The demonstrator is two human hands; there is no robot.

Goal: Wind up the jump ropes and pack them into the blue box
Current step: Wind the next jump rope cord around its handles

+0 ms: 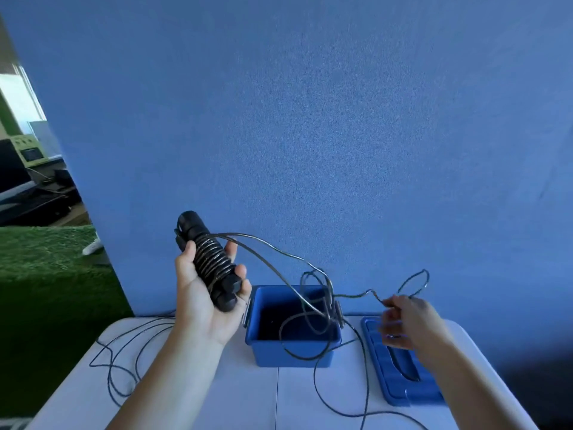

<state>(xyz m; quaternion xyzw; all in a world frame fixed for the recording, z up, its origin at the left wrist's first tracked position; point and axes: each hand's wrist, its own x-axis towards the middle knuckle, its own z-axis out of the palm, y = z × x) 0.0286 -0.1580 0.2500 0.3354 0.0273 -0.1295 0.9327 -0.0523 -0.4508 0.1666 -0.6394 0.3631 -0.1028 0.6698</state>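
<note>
A single head-worn wide-angle view looks forward and slightly down from close above the white worktop (242, 395). It faces a blue wall (310, 119) straight ahead, with both forearms entering from the bottom edge and green turf (46, 274) at far left.

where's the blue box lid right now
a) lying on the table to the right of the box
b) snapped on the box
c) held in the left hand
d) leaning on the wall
a: the lid lies flat on the table just right of the open blue box, under the right hand, while the left hand holds the wound jump rope handles.
</note>
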